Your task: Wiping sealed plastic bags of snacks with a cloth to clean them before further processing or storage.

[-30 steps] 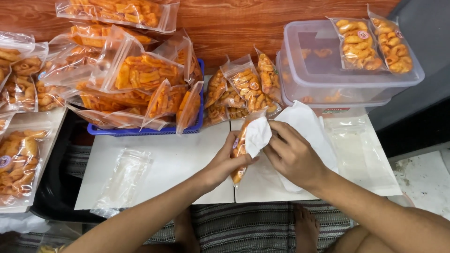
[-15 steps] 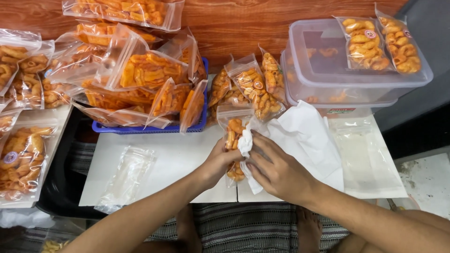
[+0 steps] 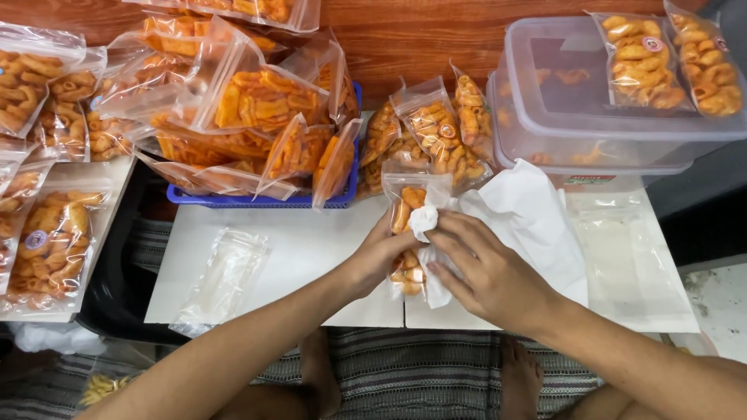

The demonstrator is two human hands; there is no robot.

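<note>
Since 0.5 s ago, both hands have stayed together on the same spot while the view shifted slightly; a second back I had the packet tilted further right. Now the snack packet (image 3: 408,233), a clear pouch of orange fried rings, lies upright on the white board (image 3: 311,249) at the centre, just in front of me. My left hand (image 3: 379,260) curls around its left edge, fingers closed on the pouch. My right hand (image 3: 486,272) presses a fold of white tissue (image 3: 521,218) against the packet's right side, fingers pinched on the cloth, the rest of it spreading out to the right over the board.

Just behind the packet stand 3 more filled pouches (image 3: 432,132), leaning against a blue basket (image 3: 264,201) heaped with larger bags of the same snack. To the right sit 2 stacked clear plastic tubs (image 3: 545,117) with 2 packets (image 3: 669,58) lying on the lid. An empty clear bag (image 3: 222,280) lies on the board to the left, well apart from my hands, and another empty bag (image 3: 630,249) lies on the right. More filled bags (image 3: 47,233) cover the far left.
</note>
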